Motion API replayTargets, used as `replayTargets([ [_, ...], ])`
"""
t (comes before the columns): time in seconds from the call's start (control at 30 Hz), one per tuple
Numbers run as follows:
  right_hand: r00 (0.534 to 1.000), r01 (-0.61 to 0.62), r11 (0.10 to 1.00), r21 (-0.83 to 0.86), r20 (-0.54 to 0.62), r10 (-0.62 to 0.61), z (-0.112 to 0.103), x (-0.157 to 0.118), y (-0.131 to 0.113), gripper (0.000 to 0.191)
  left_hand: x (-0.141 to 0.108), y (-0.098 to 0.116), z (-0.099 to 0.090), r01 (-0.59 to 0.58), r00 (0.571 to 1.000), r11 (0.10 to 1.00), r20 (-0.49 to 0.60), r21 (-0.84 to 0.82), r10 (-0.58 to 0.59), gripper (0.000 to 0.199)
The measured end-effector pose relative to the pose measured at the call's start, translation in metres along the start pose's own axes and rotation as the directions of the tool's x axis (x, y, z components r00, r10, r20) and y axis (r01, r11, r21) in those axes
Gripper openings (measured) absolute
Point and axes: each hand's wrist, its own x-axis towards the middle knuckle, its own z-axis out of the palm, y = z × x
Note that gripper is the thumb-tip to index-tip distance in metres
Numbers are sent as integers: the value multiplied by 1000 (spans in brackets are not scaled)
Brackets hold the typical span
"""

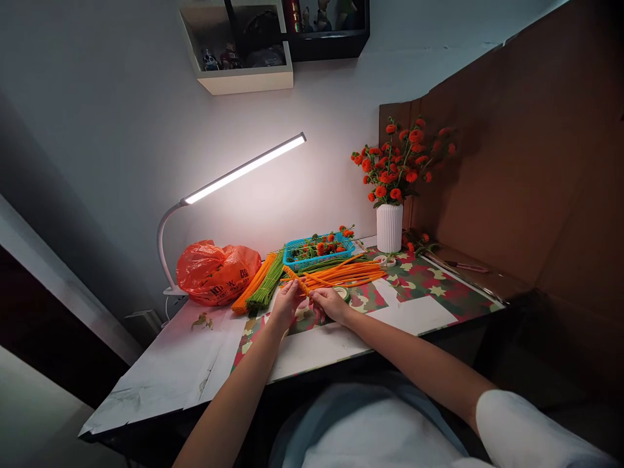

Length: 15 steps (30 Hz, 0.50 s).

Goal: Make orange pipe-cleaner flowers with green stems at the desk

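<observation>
Both of my hands meet over the table's front half, fingers closed around an orange pipe cleaner (295, 278) that looks folded or coiled into a short ridged strip. My left hand (286, 304) pinches it near the middle, and its upper end pokes out above the fingertips. From the other side my right hand (331, 305) grips the lower end, which the fingers partly hide. Just behind them, loose orange pipe cleaners (361, 273) lie spread out. Beside my right hand is a roll of green tape (342, 294), partly covered.
Orange (254, 284) and green pipe cleaner bundles (267, 286) lie left, by a red plastic bag (214, 273). A blue basket (319, 262) holds small orange flowers. Behind stand a lit lamp (244, 170) and a white vase (389, 229) of orange flowers. Cardboard (507, 175) walls the right.
</observation>
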Motion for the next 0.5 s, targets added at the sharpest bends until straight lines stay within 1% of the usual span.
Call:
replayTargets([
  [0.07, 1000, 16, 1000, -10, -10, -16, 0, -1, -1, 44, 0, 0, 0, 47, 998, 999, 30, 12, -47, 37],
  [0.13, 999, 34, 999, -19, -5, -34, 1, -1, -2, 44, 0, 1, 1, 67, 997, 998, 41, -9, -66, 35],
  [0.2, 999, 37, 999, -6, -1, -37, 0, -1, -2, 45, -1, 2, 2, 66, 997, 997, 34, -42, -65, 31],
  [0.37, 1000, -23, 998, 65, 0, 23, 0, 2, -1, 46, -1, 5, 2, 80, 996, 994, 37, -81, -77, 25],
  [0.5, 998, -30, 995, 93, 53, 25, 0, 2, -1, 48, -2, 5, 1, 65, 996, 996, 66, -64, -61, 27],
])
